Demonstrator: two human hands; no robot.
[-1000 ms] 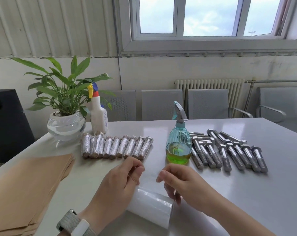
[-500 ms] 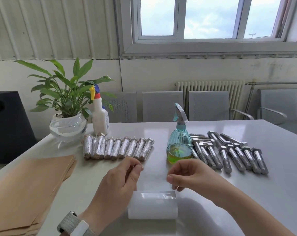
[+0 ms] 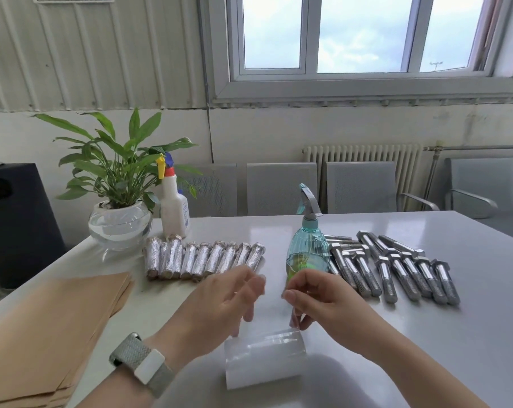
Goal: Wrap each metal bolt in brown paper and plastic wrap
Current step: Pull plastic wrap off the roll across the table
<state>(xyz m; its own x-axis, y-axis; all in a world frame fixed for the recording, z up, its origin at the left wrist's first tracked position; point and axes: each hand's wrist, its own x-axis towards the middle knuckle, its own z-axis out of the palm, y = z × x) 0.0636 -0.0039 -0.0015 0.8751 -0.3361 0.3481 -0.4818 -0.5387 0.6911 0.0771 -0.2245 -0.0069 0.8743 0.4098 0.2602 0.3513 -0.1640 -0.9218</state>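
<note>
A roll of clear plastic wrap (image 3: 264, 360) lies on the white table (image 3: 426, 348) in front of me. Above it, my left hand (image 3: 225, 298) and my right hand (image 3: 317, 301) each pinch a corner of the film's loose end, lifted off the roll. The left hand is blurred. A row of several wrapped bolts (image 3: 202, 260) lies behind the left hand. Several bare metal bolts (image 3: 396, 269) lie to the right. A stack of brown paper (image 3: 52, 325) sits at the near left.
A teal spray bottle (image 3: 308, 245) with green liquid stands just behind my right hand. A white spray bottle (image 3: 174, 207) and a potted plant (image 3: 117, 201) stand at the back left. Grey chairs (image 3: 281, 187) line the table's far edge.
Both hands have risen and come closer together, drawing the film up from the roll. The roll has turned on the table from slanted to nearly level.
</note>
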